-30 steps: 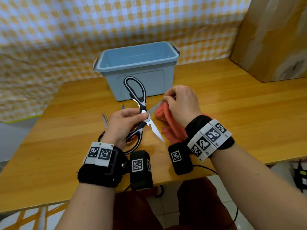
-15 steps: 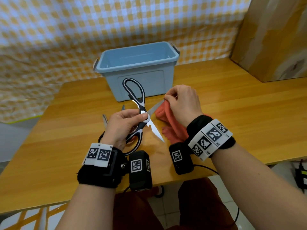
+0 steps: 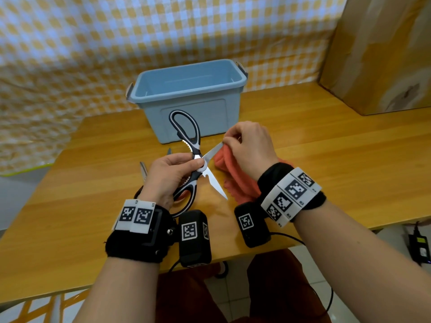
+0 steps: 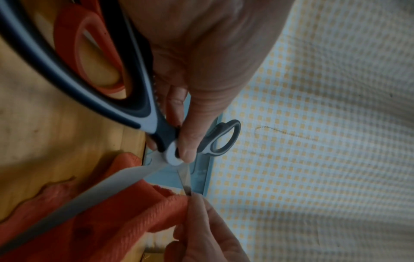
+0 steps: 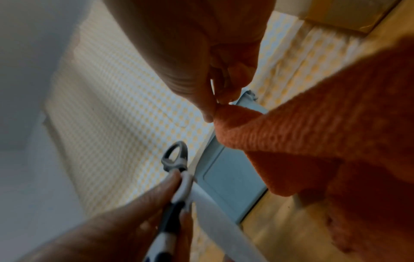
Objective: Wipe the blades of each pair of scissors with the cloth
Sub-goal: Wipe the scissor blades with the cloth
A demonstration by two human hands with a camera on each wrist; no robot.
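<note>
**Wiping one blade of the opened kitchen scissors**

The left hand (image 3: 166, 177) grasps the black-and-white scissors (image 3: 194, 159) at the pivot and lower handle, holding them spread above the bench (image 3: 326, 159). The right hand (image 3: 248, 146) pinches the orange cloth (image 3: 235, 180) around the tip of the upper blade. To wipe well, the fold should probably stay over the flat faces and be drawn from pivot to tip, with fingertips off the cutting edge and the left hand holding the pivot still. The lower blade, bare and pointing toward the person, appears still to need wiping. Count: one cloth; one blue bin (image 3: 189, 99); at least two pairs of scissors, the second, with orange handles (image 4: 89, 53), lying on the bench beneath the left hand.
</note>
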